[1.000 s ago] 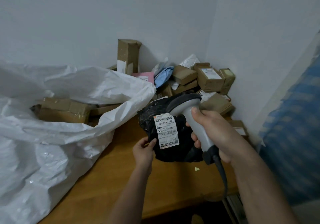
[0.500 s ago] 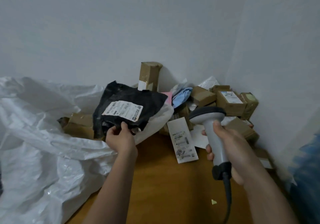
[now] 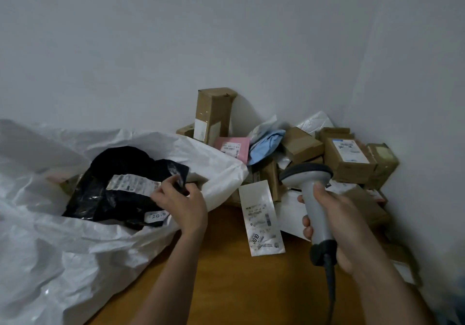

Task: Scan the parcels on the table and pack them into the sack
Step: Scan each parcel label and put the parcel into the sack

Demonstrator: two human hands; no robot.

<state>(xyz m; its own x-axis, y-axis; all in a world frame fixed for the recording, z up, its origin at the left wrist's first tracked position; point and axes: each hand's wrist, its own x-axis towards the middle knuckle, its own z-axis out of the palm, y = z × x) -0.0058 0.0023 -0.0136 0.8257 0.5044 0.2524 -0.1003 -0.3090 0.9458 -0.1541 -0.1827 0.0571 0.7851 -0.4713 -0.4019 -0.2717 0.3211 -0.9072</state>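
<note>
Across the left half of the frame the white sack (image 3: 75, 249) gapes open, its crumpled rim folding over toward the centre and ending just beside the parcel pile. Inside its mouth lies the black parcel (image 3: 113, 191), label up, low between the sack walls. Bare wooden table (image 3: 226, 274) shows in the lower centre, a clear strip between the sack edge and the pile. Parcels (image 3: 347, 156) crowd the right-centre corner against both walls: brown boxes, a pink mailer (image 3: 231, 146), a blue bag (image 3: 266, 143), and a long white label slip (image 3: 261, 220) lying flat at the pile's near edge. Left hand (image 3: 183, 204) reaches over the sack rim, fingers curled, pinching the black parcel's corner. Right hand (image 3: 334, 219) is wrapped round the grey scanner (image 3: 312, 199), held upright above the table at right centre, its cord hanging toward the bottom edge.
</note>
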